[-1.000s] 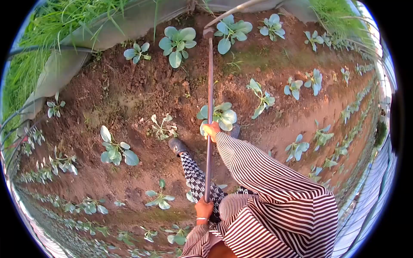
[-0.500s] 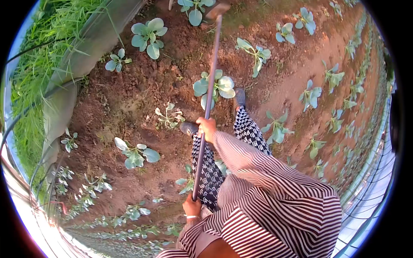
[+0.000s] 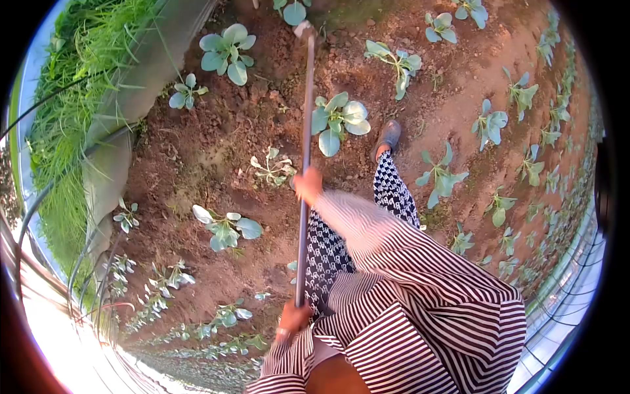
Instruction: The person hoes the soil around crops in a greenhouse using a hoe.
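A long hoe handle [image 3: 307, 118] runs up the middle of the head view, its metal head [image 3: 304, 29] at the far end near a leafy plant [image 3: 294, 12]. My right hand [image 3: 308, 185] is wrapped round the middle of the handle. Lower down, my left hand [image 3: 294, 316] is closed round the near end. To the right of the handle grows a broad-leaved plant [image 3: 340, 123], apart from it. A wilted plant [image 3: 273, 168] stands just left of my right hand.
My shoe [image 3: 390, 134] rests on the soil [image 3: 203, 144] right of centre. More plants grow in rows, such as one [image 3: 227, 228] at left and one [image 3: 442, 176] at right. Grey sheeting [image 3: 131, 92] and tall grass [image 3: 72, 144] border the left side.
The view has turned, bringing the sheeting further in on the left. The hoe head has swung left of where it was half a second ago, and both hands have kept hold of the handle.
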Motion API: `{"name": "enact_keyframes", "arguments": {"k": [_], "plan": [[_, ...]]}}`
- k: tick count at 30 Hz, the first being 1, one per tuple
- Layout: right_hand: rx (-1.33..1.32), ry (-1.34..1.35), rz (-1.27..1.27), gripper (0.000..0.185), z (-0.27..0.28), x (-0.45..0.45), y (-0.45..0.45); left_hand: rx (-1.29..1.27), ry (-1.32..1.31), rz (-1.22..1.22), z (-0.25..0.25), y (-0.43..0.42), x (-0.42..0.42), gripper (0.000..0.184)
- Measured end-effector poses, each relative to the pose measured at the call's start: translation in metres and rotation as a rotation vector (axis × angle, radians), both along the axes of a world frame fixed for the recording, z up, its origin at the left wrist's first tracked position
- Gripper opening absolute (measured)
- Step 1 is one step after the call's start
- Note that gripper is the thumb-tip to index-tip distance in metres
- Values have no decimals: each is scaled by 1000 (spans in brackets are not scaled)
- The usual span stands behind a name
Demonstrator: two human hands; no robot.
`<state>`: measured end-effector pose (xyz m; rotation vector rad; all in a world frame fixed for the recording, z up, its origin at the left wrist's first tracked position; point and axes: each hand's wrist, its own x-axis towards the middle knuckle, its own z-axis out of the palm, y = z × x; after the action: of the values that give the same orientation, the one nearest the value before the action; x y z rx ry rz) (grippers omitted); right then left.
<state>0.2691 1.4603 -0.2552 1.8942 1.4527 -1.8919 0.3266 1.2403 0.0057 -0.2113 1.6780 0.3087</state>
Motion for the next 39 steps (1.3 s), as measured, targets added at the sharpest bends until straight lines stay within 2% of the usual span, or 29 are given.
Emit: {"name": "enact_keyframes", "arguments": {"k": [1, 2, 3, 5, 6, 7, 8, 10, 13, 15, 17, 20, 21, 23, 25, 27, 29, 30, 32, 33, 34, 35, 36, 37, 38, 39], "plan": [[-120, 77, -85, 19, 25, 17, -25, 113, 28, -97, 4, -55, 19, 20], [-242, 142, -172, 13, 51, 34, -51, 50, 17, 8, 10, -130, 49, 23], [-366, 214, -115, 13, 73, 47, -65, -17, 9, 114, 14, -176, 69, 25], [-782, 98, -228, 13, 73, 70, -97, -153, 375, -283, 51, -141, 85, 32], [-872, 45, -343, 13, 57, 75, -106, -188, 332, -254, 64, -130, 82, 34], [-961, -9, -461, 13, 64, 71, -99, -224, 289, -227, 77, -119, 78, 37], [-992, -57, -482, 14, 69, 70, -88, -304, 323, -302, 75, -120, 84, 37], [-964, -1, -537, 14, 66, 74, -77, -446, 353, -397, 72, -109, 88, 35], [-935, 142, -616, 15, 67, 64, -37, -309, 604, -321, 48, -97, 77, 19], [-897, 270, -648, 20, 73, 52, 14, -237, 707, -520, 28, -54, 58, 13], [-817, 428, -633, 25, 73, 45, 69, -166, 822, -541, 7, -9, 46, 13], [-710, 665, -647, 26, 80, 43, 158, -11, 808, -514, -16, 64, 29, 17], [-632, 639, -649, 26, 85, 43, 184, 32, 809, -521, -13, 98, 27, 17], [-495, 682, -433, 30, 75, 55, 221, 74, 783, -552, -18, 147, 24, 17], [-379, 511, -151, 38, 81, 79, 247, 153, 751, -576, -22, 183, 23, 18], [-396, 627, -136, 37, 70, 121, 261, 147, 693, -624, -22, 223, 17, 23], [-524, 609, -324, 31, 58, 174, 275, 144, 682, -720, -17, 272, 3, 27], [-577, 578, -402, 26, 46, 212, 286, 58, 623, -772, -13, 303, -3, 28], [-559, 477, -634, 20, 31, 302, 305, -48, 561, -868, 1, 331, -21, 29], [-448, 368, -758, 18, 24, 358, 310, -58, 557, -916, 4, 336, -30, 29], [-374, 318, -847, 16, 32, 411, 320, -2, 667, -967, 3, 331, -42, 28], [-383, 389, -1065, 15, 23, 467, 322, 54, 781, -1013, 6, 329, -53, 27], [-365, 388, -1261, 17, 42, 514, 331, 33, 751, -999, 17, 343, -60, 26], [-310, 303, -1464, 16, 27, 568, 322, 12, 729, -971, 25, 357, -63, 24], [-352, 743, -1567, 13, 40, 614, 318, -30, 685, -945, 28, 364, -69, 23], [-220, 377, -1576, 12, 60, 636, 325, -75, 640, -923, 33, 368, -72, 21]]}}
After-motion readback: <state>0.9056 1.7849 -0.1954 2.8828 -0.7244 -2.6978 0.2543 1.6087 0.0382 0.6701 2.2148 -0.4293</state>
